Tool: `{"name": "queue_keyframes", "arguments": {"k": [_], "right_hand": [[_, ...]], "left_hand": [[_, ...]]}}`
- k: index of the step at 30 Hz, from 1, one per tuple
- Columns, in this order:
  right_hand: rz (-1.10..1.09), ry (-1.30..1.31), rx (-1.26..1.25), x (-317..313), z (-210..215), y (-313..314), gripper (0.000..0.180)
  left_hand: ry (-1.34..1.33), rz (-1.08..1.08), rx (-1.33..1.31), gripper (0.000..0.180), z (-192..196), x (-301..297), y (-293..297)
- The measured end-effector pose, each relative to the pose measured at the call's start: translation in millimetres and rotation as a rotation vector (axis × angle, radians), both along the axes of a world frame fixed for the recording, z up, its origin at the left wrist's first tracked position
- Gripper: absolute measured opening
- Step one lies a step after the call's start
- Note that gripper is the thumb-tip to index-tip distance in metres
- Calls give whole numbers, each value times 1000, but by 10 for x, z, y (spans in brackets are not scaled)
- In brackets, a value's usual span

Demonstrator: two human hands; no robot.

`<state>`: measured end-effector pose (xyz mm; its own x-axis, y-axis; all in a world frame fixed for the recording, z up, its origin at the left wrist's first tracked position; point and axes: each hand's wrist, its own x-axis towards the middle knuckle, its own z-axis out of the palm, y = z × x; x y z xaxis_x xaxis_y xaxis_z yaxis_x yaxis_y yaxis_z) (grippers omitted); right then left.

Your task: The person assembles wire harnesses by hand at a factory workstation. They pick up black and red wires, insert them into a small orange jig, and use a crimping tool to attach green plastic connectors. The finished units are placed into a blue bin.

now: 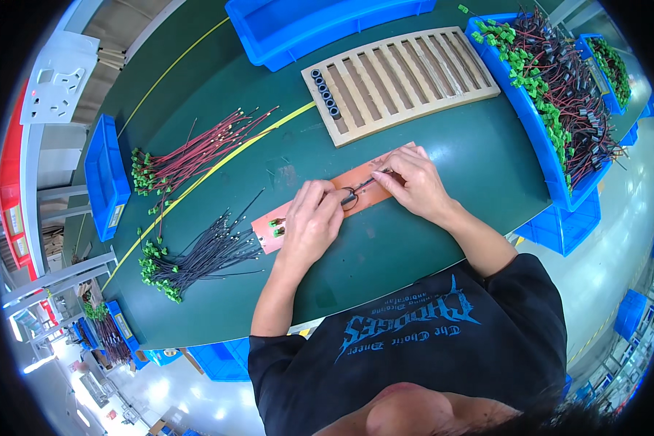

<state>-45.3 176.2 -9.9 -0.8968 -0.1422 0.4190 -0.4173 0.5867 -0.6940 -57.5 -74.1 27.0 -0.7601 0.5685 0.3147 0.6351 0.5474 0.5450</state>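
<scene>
Left hand [311, 221] pinching a dark ring [349, 198], right hand [412, 182] gripping the wire [365, 182], both braced over the orange mat [356, 190] for steadiness.

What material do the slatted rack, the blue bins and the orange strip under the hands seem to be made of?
Slatted rack: probably unpainted wood, pale and matte with a dry, grainy look.
Blue bins: most likely moulded plastic, uniform colour with a slight gloss.
Orange strip: unclear; flat, thin and dull, perhaps board or a rubbery sheet.
</scene>
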Motion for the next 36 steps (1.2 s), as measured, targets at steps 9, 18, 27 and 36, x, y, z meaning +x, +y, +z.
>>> {"name": "queue_keyframes", "arguments": {"k": [9, 18, 27, 36], "right_hand": [[8, 65, 149, -1, 30, 14, 15], [-6, 32, 150, -18, -10, 108, 16], [-5, 35, 168, -25, 1, 198, 17], [-22, 6, 119, -13, 7, 245, 19]], "left_hand": [[22, 42, 167, 21, -154, 60, 56], [-136, 108, 217, 16, -206, 34, 85], [-403, 219, 248, 43, -204, 74, 119], [-424, 198, 251, 40, -277, 37, 146]]}}
